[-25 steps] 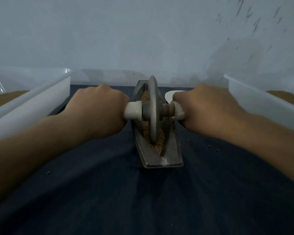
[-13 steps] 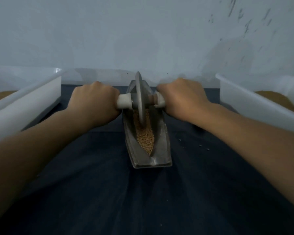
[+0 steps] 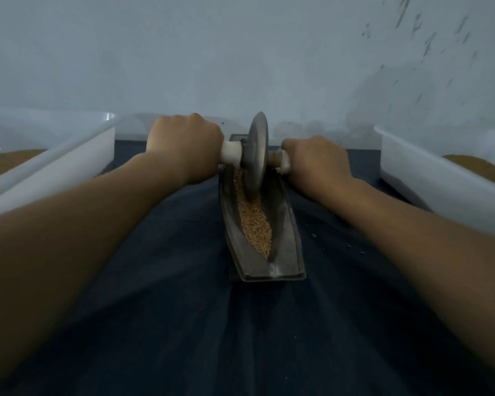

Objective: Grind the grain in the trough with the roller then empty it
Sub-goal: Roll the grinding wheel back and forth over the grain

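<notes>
A narrow grey metal trough lies lengthwise on the dark cloth, holding a strip of tan grain. The roller, a grey metal disc on a white axle, stands upright in the far half of the trough, its lower edge down in the grain. My left hand grips the axle's left handle. My right hand grips the right handle. The far end of the trough is hidden behind the disc.
A white plastic tub with brown grain stands at the left and another white tub with grain at the right. A pale wall rises close behind. A few stray grains lie on the dark cloth right of the trough.
Both hands have pushed the roller away from me along the trough, from its middle to the far part. More grain now shows in the near half.
</notes>
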A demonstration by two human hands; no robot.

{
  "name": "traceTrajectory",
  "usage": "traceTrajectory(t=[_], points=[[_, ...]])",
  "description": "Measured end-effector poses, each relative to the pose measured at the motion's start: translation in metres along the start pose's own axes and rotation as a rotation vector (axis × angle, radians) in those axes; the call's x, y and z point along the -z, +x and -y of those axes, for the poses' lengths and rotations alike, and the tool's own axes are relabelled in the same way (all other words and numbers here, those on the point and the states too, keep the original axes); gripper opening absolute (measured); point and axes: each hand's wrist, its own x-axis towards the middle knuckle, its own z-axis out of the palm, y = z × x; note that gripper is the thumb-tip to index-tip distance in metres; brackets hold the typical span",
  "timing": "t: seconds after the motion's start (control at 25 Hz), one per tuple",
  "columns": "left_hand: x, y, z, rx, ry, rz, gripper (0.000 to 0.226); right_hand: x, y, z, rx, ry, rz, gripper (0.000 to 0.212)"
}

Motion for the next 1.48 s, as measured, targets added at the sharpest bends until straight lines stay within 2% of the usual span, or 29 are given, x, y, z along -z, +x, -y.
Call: traceTrajectory(t=[0.08,0.16,0.24,0.4,0.48,0.56,0.64,0.72,0.8,0.92,1.0,1.08,1.16,1.24,1.32,1.4,1.48], points=[[-0.001,-0.027,0.005,-0.074,0.011,-0.109,0.009,0.008,-0.032,-0.007,0.086,-0.034,-0.121,0.020],[0.004,-0.056,0.008,-0.138,0.031,-0.242,0.032,0.019,-0.068,-0.011,0.162,-0.045,-0.256,0.027],[0.005,-0.054,0.007,-0.139,0.014,-0.312,0.034,0.019,-0.074,-0.016,0.183,0.000,-0.307,0.032],[-0.021,-0.015,0.000,0.002,0.036,-0.170,0.009,0.004,-0.011,0.002,-0.001,-0.089,-0.076,0.020],[-0.019,0.006,0.001,0.053,-0.022,-0.091,0.015,0.005,0.019,0.009,-0.033,-0.035,0.015,0.012],[-0.016,0.002,0.001,0.061,-0.047,-0.074,0.013,0.010,0.018,0.009,-0.006,-0.040,0.044,0.014],[-0.016,-0.028,0.001,0.033,-0.051,-0.144,0.007,0.019,-0.007,0.003,0.088,-0.072,0.012,0.019],[-0.013,-0.066,0.002,-0.021,-0.080,-0.227,0.033,0.026,-0.038,-0.004,0.200,-0.151,-0.108,0.018],[-0.012,-0.074,0.008,-0.060,-0.109,-0.266,0.040,0.032,-0.046,-0.008,0.244,-0.164,-0.210,0.020],[-0.028,-0.052,0.002,0.039,-0.037,-0.192,0.028,0.017,-0.022,-0.001,0.163,-0.200,-0.114,0.023],[-0.031,-0.017,0.000,0.086,-0.049,-0.189,0.007,0.006,0.006,0.008,0.043,-0.098,-0.077,0.015],[-0.023,0.007,0.001,0.087,-0.048,-0.103,0.009,0.004,0.023,0.013,-0.029,-0.057,-0.039,0.004],[-0.015,0.000,0.000,0.064,-0.069,-0.060,0.011,0.009,0.016,0.009,0.007,-0.062,0.009,0.004],[-0.014,-0.033,0.002,0.026,-0.089,-0.121,0.003,0.020,-0.011,0.001,0.116,-0.084,-0.014,0.021],[-0.008,-0.071,0.004,-0.038,-0.101,-0.209,0.023,0.030,-0.047,-0.004,0.212,-0.160,-0.140,0.030],[-0.004,-0.072,0.009,-0.061,-0.091,-0.256,0.026,0.036,-0.057,-0.007,0.224,-0.193,-0.198,0.030],[-0.012,-0.060,0.005,-0.019,-0.026,-0.166,0.023,0.029,-0.042,-0.004,0.182,-0.208,-0.129,0.028]])
